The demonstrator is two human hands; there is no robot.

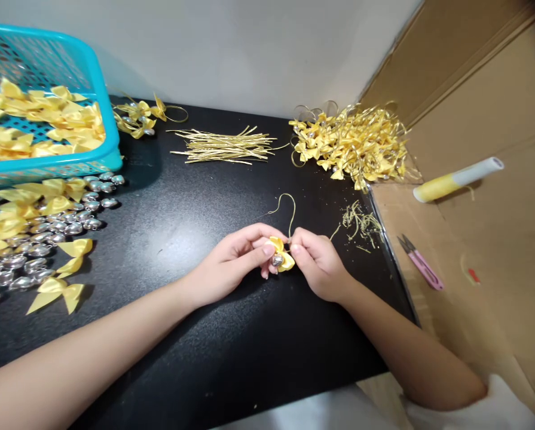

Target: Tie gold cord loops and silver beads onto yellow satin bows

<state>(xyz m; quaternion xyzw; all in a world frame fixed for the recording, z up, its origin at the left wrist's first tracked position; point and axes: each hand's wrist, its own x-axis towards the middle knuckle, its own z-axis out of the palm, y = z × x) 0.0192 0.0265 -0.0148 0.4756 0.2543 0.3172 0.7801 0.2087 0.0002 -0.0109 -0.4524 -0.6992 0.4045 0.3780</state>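
My left hand [238,260] pinches a yellow ribbon bow [286,261] with a silver bell-like bead [277,260] at its centre. Close on its right, my right hand [318,263] is closed, thumb against forefinger, on a thin gold cord [294,209]. The cord loops up above the bow, and a short end sticks out past the right hand. Both hands are just over the black table [231,370]. Where the cord meets the bow is partly hidden by the fingers.
A blue basket [110,119] of yellow bows stands left, with silver beads [34,251] and more bows before it. Gold cords [226,145] lie at the back, finished-looking bows [352,143] at back right. Cord scraps [360,222], pink snips [424,269] and a roll [458,179] are right.
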